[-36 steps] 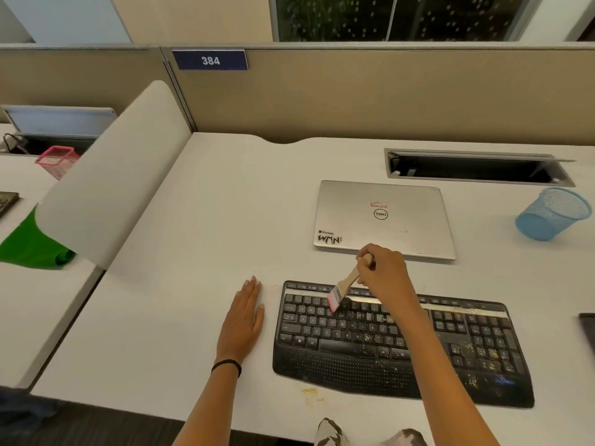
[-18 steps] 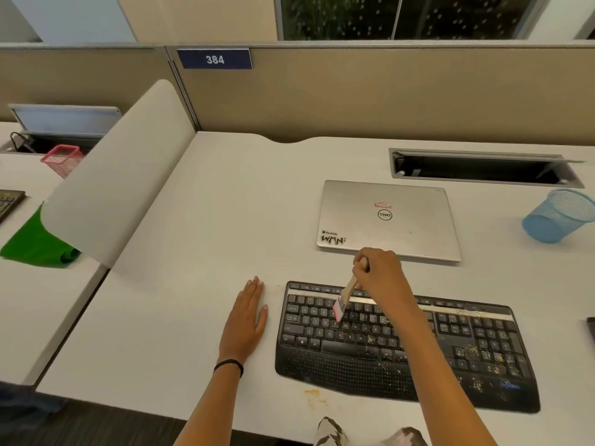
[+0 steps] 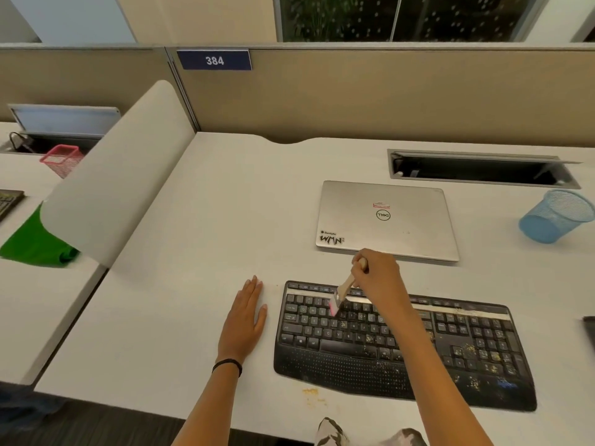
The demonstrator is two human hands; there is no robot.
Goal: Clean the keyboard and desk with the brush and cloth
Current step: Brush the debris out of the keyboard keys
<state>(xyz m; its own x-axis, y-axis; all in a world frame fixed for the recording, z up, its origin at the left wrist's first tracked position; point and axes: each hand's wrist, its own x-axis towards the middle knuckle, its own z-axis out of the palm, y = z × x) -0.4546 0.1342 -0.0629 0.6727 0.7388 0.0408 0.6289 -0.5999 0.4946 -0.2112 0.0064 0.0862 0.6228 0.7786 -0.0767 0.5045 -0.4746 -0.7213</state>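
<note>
A black keyboard (image 3: 467,352) lies on the white desk (image 3: 199,239), with yellowish crumbs scattered over its middle and right keys. My right hand (image 3: 376,275) grips the wooden handle of a small brush (image 3: 341,294); its pink bristles touch the upper left key rows. My left hand (image 3: 244,317) rests flat on the desk just left of the keyboard, fingers straight. A green cloth (image 3: 35,243) lies on the neighbouring desk at far left, partly hidden by the divider.
A closed silver laptop (image 3: 386,220) sits just behind the keyboard. A blue mesh cup (image 3: 557,217) lies tipped at right, behind it an open cable slot (image 3: 483,169). A white divider (image 3: 112,175) borders the desk's left side. An orange stain (image 3: 310,392) marks the front edge.
The brush has swept a little along the upper left keys while the view shifted slightly. My left hand has stayed flat in the same place.
</note>
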